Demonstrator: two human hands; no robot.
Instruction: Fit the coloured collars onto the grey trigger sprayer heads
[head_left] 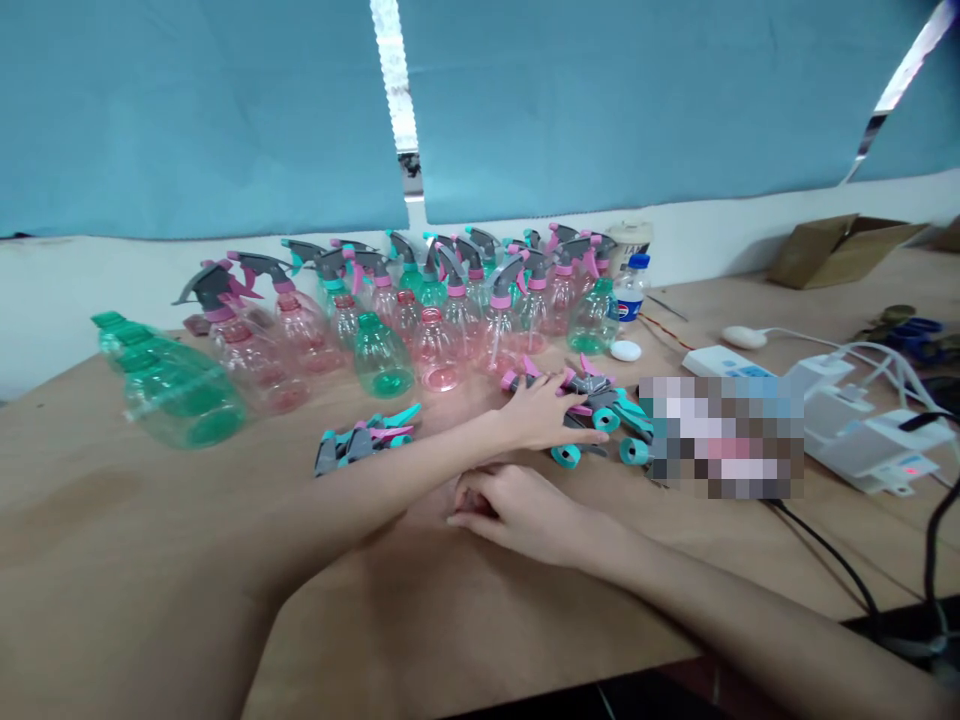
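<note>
My left hand [541,412] stretches across the table with its fingers spread over a group of spray trigger heads [611,405]. These heads are grey with turquoise or pink parts, and I cannot tell whether my fingers touch one. Below my left wrist, my right hand [525,515] is curled with thumb and fingers close together. What it holds, if anything, is hard to make out; something faintly pinkish shows by its fingers. Another small group of trigger heads [366,440] lies left of my left forearm, which partly hides it.
Pink and green clear bottles, such as a green bottle [382,355] and a pink bottle [437,350], stand along the back, many with trigger heads. To the right are a small drink bottle [630,290], a power strip [724,368], white adapters [855,400], cables and a cardboard box [840,250].
</note>
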